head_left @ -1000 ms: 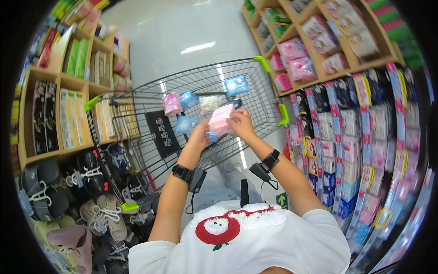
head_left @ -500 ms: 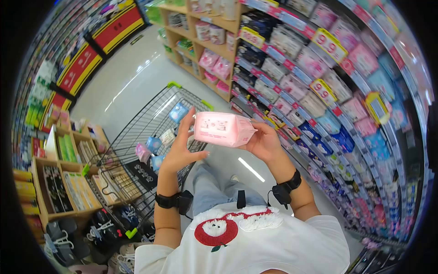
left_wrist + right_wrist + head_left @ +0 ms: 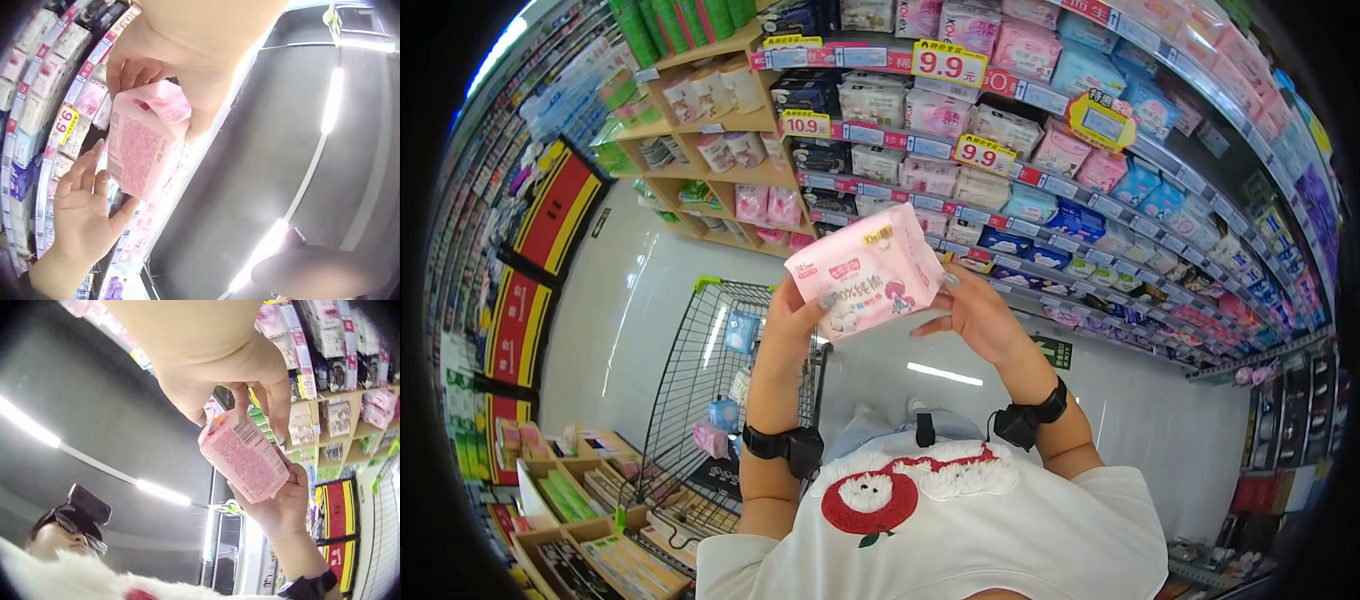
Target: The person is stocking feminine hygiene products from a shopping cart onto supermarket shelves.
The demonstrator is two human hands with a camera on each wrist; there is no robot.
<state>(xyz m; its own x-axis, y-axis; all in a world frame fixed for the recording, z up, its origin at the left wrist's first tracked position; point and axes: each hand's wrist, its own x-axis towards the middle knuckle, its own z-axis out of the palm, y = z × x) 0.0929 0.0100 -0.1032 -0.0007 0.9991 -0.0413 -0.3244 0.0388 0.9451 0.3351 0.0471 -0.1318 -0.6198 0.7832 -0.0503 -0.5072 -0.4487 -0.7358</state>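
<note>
A pink pack of sanitary pads (image 3: 868, 272), printed with a cartoon figure, is held up in front of the chest, tilted, with its printed face toward the head camera. My left hand (image 3: 790, 318) grips its left end, thumb across the front and fingers behind. At the opposite end, my right hand (image 3: 985, 318) pinches the wrapper's edge between thumb and index finger, the other fingers spread apart. Small print and a barcode cover the underside of the pack (image 3: 244, 456) in the right wrist view.
A wire shopping cart (image 3: 662, 400) stands at the left, several blue, white and pink packs inside. Ahead and to the right, shelves (image 3: 880, 132) hold rows of pad packs with price tags. A wooden cubby shelf (image 3: 690, 185) adjoins them; another low wooden shelf (image 3: 580, 500) stands behind the cart.
The pink pack has come up out of the cart and been turned to show its printed front. The view has swung right toward the shelves, leaving the cart lower left.
</note>
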